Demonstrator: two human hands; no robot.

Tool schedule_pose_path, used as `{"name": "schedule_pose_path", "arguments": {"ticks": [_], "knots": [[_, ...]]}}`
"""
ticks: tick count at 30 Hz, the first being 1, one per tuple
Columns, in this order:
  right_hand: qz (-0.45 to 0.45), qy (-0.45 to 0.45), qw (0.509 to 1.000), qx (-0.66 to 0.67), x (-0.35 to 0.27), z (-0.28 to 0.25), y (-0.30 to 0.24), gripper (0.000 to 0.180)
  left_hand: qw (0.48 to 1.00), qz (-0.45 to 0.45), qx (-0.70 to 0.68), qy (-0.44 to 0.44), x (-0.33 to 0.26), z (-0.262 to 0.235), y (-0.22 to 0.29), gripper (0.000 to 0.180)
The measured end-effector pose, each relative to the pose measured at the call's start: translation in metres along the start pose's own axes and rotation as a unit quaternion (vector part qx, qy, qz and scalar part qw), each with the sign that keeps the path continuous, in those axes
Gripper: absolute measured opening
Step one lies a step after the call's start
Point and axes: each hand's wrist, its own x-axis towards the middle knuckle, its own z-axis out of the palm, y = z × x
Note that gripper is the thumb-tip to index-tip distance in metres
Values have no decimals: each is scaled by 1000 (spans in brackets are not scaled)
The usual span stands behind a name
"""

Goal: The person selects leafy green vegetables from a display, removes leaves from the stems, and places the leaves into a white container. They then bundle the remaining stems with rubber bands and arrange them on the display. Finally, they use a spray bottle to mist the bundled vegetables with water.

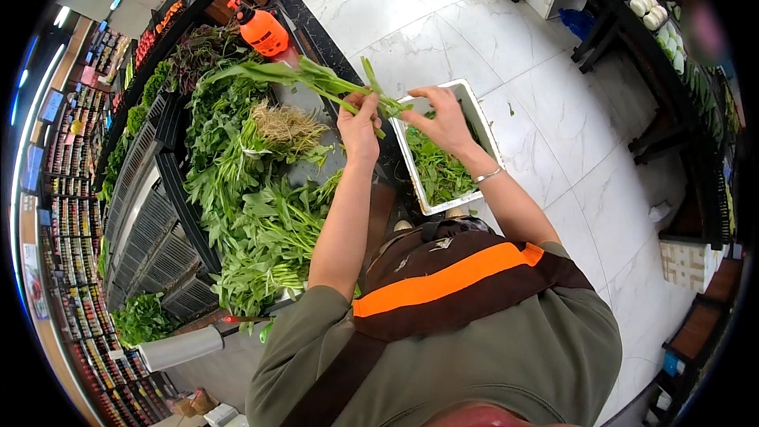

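A few long leafy green stalks [328,81] stretch across in front of me, their broad leaves toward the left. My left hand [360,122] is closed around the stems. At the stems' right end, my right hand [444,120] has its thumb and forefinger curled about the stalk tips; its other fingers are partly hidden. Below that hand stands a white foam box [492,136] with loose green leaves and trimmings [437,168] in it. To the left, heaped leafy greens [265,225] lie on the display stand, with a bundle of pale brown roots [285,130] among them.
An orange spray bottle [265,32] stands at the stand's far edge beside dark red-green leaves [194,55]. Black slatted racks [154,221] are on the left. White marble tiles [553,126] cover the floor, and a dark produce shelf [632,39] curves along the right.
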Motion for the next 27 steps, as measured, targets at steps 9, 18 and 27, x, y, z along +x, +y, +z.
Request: {"name": "schedule_pose_path", "arguments": {"ticks": [9,18,27], "knots": [[296,-101,881,354,-5,34,1,23,992,-29,119,26,-21,1,3,14],[440,-48,763,472,-13,36,9,12,999,-34,32,15,-22,-22,12,14],[326,-150,930,-79,-25,7,74,32,997,-61,-40,-19,-11,-41,24,20]]}}
